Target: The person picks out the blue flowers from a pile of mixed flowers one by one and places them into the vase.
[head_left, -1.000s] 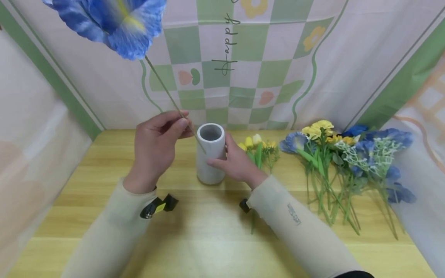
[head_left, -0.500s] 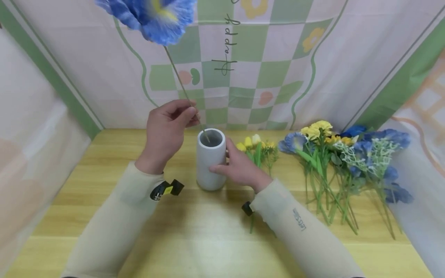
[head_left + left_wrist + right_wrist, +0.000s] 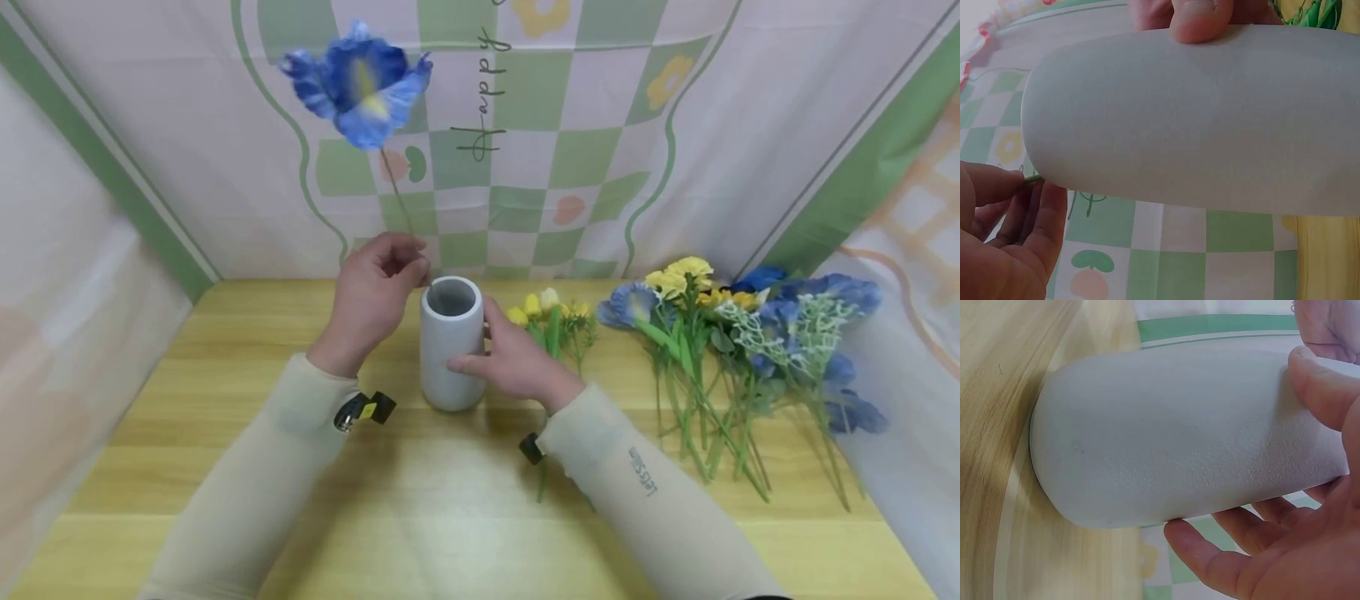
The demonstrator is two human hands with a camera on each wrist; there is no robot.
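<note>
On the wooden table (image 3: pixel 450 533), the right hand (image 3: pixel 521 358) grips an upright vase (image 3: pixel 450 358); the left hand (image 3: pixel 375 287) pinches a blue flower (image 3: pixel 363 96) by its stem (image 3: pixel 398 192), seemingly just inside the vase. The other flowers (image 3: pixel 682 279) lie at right, outside it.

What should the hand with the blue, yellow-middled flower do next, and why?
Maybe the left hand should ease the flower down into the white cylindrical vase: the flower's thin stem is at the rim, and the right hand holds the vase.
</note>
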